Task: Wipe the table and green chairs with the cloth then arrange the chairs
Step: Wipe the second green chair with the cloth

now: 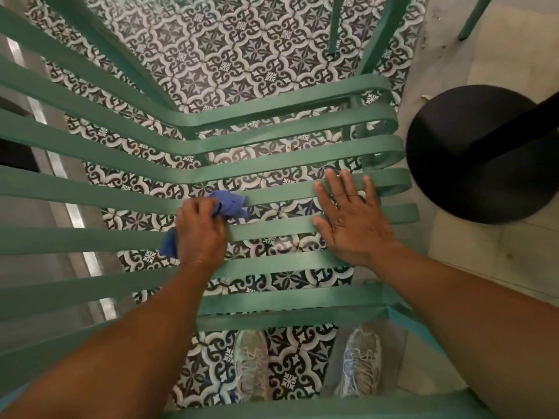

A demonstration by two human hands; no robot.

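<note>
A green slatted metal chair (272, 173) fills the view from above, its seat slats running left to right and its back slats rising at the left. My left hand (201, 231) is closed around a crumpled blue cloth (230, 204) and presses it on a middle seat slat. My right hand (352, 219) lies flat with fingers spread on the slats near the seat's curled front edge, holding nothing.
A black round table base (472, 155) with its dark pole stands close at the right of the chair. Patterned black-and-white floor tiles (230, 55) show between the slats. Another green chair leg (472, 19) is at the top right. My shoes (254, 364) stand under the near slats.
</note>
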